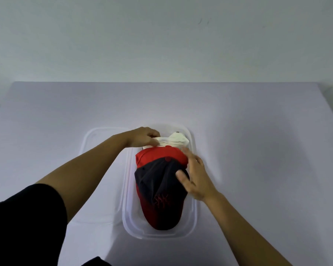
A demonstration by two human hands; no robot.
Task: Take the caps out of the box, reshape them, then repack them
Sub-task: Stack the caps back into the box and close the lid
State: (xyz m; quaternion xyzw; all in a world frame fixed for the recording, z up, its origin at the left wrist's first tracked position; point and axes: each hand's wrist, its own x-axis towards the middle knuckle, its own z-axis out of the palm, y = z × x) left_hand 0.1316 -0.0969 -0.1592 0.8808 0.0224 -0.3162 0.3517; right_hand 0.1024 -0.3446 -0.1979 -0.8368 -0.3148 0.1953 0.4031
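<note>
A clear plastic box [193, 217] stands in the middle of the table with caps stacked inside. A dark navy cap [156, 181] with red embroidery lies on top, nearest me. Behind it sits a red cap [158, 155], and a white cap [176, 140] is at the far end. My left hand [142, 137] pinches the white cap's left edge at the far end of the box. My right hand [195, 177] lies with spread fingers on the right side of the navy cap, thumb on its crown.
The box's clear lid [96, 169] lies flat on the table just left of the box, under my left forearm. The pale table [258, 150] ends at a white wall behind.
</note>
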